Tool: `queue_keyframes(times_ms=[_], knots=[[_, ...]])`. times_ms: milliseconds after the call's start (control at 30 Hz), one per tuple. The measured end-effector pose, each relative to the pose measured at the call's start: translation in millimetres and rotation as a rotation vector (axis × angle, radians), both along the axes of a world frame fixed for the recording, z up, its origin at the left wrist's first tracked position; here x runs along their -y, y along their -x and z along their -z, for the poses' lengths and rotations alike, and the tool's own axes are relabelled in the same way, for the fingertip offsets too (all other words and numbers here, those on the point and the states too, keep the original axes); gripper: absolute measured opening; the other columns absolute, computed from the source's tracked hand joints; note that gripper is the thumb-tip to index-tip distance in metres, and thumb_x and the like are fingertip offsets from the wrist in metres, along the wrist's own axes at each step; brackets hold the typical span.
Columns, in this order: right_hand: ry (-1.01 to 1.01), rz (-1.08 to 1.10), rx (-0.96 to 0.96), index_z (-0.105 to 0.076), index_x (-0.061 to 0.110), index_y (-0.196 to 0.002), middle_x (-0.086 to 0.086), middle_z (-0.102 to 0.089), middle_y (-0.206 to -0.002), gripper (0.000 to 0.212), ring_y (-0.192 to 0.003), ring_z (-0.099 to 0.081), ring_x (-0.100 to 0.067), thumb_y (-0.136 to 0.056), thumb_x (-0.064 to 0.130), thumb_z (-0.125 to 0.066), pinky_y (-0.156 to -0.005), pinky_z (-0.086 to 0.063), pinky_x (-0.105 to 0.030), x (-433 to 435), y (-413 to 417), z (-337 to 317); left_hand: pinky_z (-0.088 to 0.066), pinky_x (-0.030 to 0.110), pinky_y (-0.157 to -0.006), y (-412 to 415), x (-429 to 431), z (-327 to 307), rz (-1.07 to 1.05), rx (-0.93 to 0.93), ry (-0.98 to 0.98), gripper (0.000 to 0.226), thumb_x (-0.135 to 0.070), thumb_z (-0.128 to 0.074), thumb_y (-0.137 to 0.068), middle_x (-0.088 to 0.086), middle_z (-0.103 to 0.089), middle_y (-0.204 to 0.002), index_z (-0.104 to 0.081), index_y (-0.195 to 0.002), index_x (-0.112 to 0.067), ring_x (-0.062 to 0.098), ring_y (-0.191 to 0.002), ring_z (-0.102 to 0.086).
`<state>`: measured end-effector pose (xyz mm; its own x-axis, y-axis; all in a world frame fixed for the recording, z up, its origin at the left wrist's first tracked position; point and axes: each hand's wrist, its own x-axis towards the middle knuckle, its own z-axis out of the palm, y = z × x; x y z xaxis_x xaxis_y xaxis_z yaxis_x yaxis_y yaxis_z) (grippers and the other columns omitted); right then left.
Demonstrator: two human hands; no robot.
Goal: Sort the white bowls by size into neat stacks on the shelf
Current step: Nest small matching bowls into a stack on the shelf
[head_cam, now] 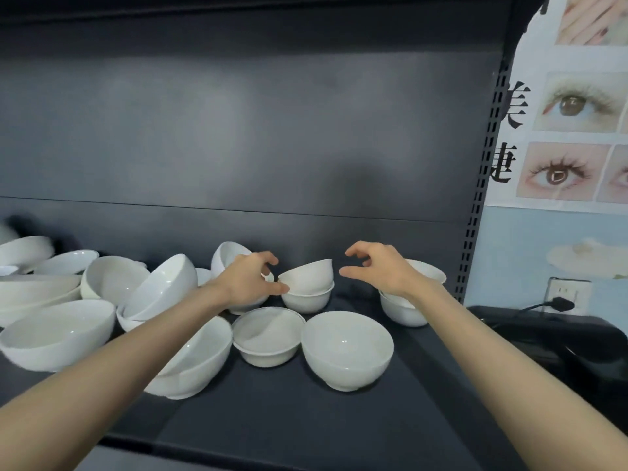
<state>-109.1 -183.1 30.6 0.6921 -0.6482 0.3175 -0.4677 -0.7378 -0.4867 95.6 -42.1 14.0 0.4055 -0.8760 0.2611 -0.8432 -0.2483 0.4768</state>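
Note:
Several white bowls lie scattered on a dark shelf (pixel 272 409). At the back middle a small tilted bowl (pixel 307 275) rests in another small bowl (pixel 306 300). My left hand (pixel 249 280) touches the tilted bowl's left rim with thumb and fingers, not closed around it. My right hand (pixel 377 268) hovers open just right of that pair, fingers curled, holding nothing. Behind my right hand stands a small stack of bowls (pixel 404 309). In front sit a mid-sized bowl (pixel 346 348) and a nested pair (pixel 268 338).
A jumble of larger bowls (pixel 57 334) and tilted ones (pixel 159 287) fills the shelf's left side. The shelf's perforated upright (pixel 482 185) bounds the right. Beyond it are a poster wall, a wall socket with a plug (pixel 560 302) and a dark object (pixel 543 341).

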Motion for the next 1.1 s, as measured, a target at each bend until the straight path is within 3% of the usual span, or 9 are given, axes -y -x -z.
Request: queue_keyframes(times_ms=[133,267,433,533,600,733,867,1033,1100], knots=[[-0.081,-0.019,-0.002,-0.054,0.024,-0.133,0.001,-0.049,-0.109,0.051,-0.104,-0.046,-0.014,-0.086,0.038,-0.068,-0.088,-0.033,-0.024,5.3,-28.9,5.6,-0.041,0.025,-0.089,-18.3,14.1,1.8,0.043,-0.063,-0.061,0.072,-0.039,-0.075,-0.078,0.008,-0.060,-0.114,-0.044,-0.135,-0.008,0.021,-0.107,-0.056],[-0.123,-0.009,-0.020,-0.059,0.025,-0.129,0.000,-0.058,-0.104,0.050,-0.103,-0.054,-0.019,-0.083,0.039,-0.072,-0.085,-0.036,-0.023,12.5,-50.9,14.5,-0.039,0.024,-0.082,-31.2,29.8,5.7,0.097,-0.065,-0.118,0.074,-0.040,-0.076,-0.077,0.003,-0.061,-0.102,-0.043,-0.133,-0.005,0.018,-0.098,-0.052],[-0.123,-0.035,0.039,-0.073,0.019,-0.081,-0.014,-0.071,-0.086,0.011,-0.076,-0.059,-0.015,-0.076,0.026,-0.080,-0.079,-0.048,-0.030,20.2,-61.7,21.4,-0.044,0.027,-0.083,-41.6,42.7,10.4,0.120,-0.037,-0.104,0.071,-0.039,-0.078,-0.075,0.004,-0.061,-0.101,-0.046,-0.128,-0.004,0.020,-0.097,-0.057],[-0.091,-0.014,0.058,-0.070,0.026,-0.070,-0.010,-0.072,-0.081,0.012,-0.079,-0.062,-0.022,-0.073,0.026,-0.082,-0.080,-0.050,-0.036,21.8,-62.8,26.7,-0.048,0.038,-0.089,-41.8,47.0,12.2,0.135,0.037,-0.134,0.060,-0.040,-0.077,-0.075,0.008,-0.064,-0.102,-0.049,-0.117,-0.007,0.025,-0.101,-0.059],[-0.081,-0.004,0.056,-0.072,0.024,-0.070,-0.008,-0.072,-0.079,0.010,-0.084,-0.064,-0.025,-0.072,0.027,-0.082,-0.081,-0.050,-0.037,22.2,-62.2,28.1,-0.048,0.043,-0.087,-40.1,50.1,13.9,0.148,0.080,-0.162,0.059,-0.041,-0.079,-0.073,0.009,-0.063,-0.099,-0.050,-0.111,-0.006,0.029,-0.099,-0.059],[-0.080,0.005,0.039,-0.074,0.022,-0.070,-0.005,-0.072,-0.076,0.010,-0.084,-0.065,-0.023,-0.070,0.026,-0.083,-0.081,-0.051,-0.037,24.0,-58.4,29.3,-0.049,0.037,-0.080,-35.9,58.9,14.3,0.170,0.100,-0.205,0.068,-0.043,-0.081,-0.068,0.008,-0.061,-0.104,-0.047,-0.114,-0.007,0.027,-0.096,-0.058],[-0.083,0.030,0.017,-0.074,0.023,-0.070,-0.004,-0.073,-0.077,0.010,-0.085,-0.064,-0.020,-0.070,0.027,-0.084,-0.079,-0.050,-0.034,27.6,-49.1,26.1,-0.048,0.042,-0.092,-33.3,69.1,12.8,0.163,0.057,-0.214,0.082,-0.043,-0.083,-0.065,0.011,-0.060,-0.117,-0.044,-0.125,-0.002,0.028,-0.109,-0.057],[-0.126,0.047,0.024,-0.074,0.019,-0.072,-0.006,-0.073,-0.080,0.011,-0.079,-0.063,-0.016,-0.071,0.025,-0.084,-0.074,-0.047,-0.027,31.1,-42.1,26.0,-0.050,0.042,-0.093,-31.1,87.4,7.1,0.175,-0.002,-0.278,0.096,-0.047,-0.088,-0.054,0.007,-0.061,-0.116,-0.042,-0.126,-0.003,0.025,-0.105,-0.059],[-0.179,0.047,0.038,-0.072,0.016,-0.073,-0.009,-0.072,-0.080,0.013,-0.073,-0.061,-0.014,-0.072,0.023,-0.083,-0.071,-0.051,-0.030,32.4,-42.0,28.8,-0.050,0.040,-0.092,-31.0,92.6,5.9,0.193,-0.015,-0.324,0.099,-0.050,-0.089,-0.050,0.003,-0.060,-0.114,-0.041,-0.124,-0.006,0.022,-0.104,-0.058]])
